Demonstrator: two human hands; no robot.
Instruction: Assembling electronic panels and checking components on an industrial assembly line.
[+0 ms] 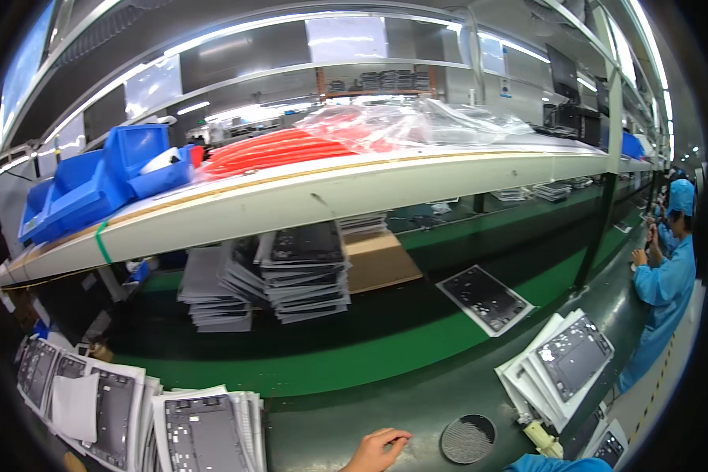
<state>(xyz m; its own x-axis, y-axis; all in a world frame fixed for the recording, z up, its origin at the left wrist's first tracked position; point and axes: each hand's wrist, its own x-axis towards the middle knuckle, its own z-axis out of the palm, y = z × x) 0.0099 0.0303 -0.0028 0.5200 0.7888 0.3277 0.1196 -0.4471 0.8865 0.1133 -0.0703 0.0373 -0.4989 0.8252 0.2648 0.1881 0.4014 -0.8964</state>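
Note:
My left hand [379, 449] comes in at the lower edge, over the dark green bench top [330, 421]. Its fingers point right and are loosely bent, with a small gap between forefinger and thumb; nothing shows in it. Just right of it stands a round, dark dish [469, 439] with many small grey pieces inside. A blue sleeve [558, 464] shows at the bottom right, but my right hand is out of sight. Farther right, a stack of dark flat panels with white sheets [568, 358] lies beside a pale yellowish-green tool-like object [543, 439].
More panel stacks [200, 429] stand at lower left. A green conveyor belt [393, 350] carries a single panel [484, 299]. Beyond it are piled panels [303, 271]. The overhead shelf [330, 189] holds blue bins [79, 185] and red packing [283, 149]. A person in blue [669, 275] works at right.

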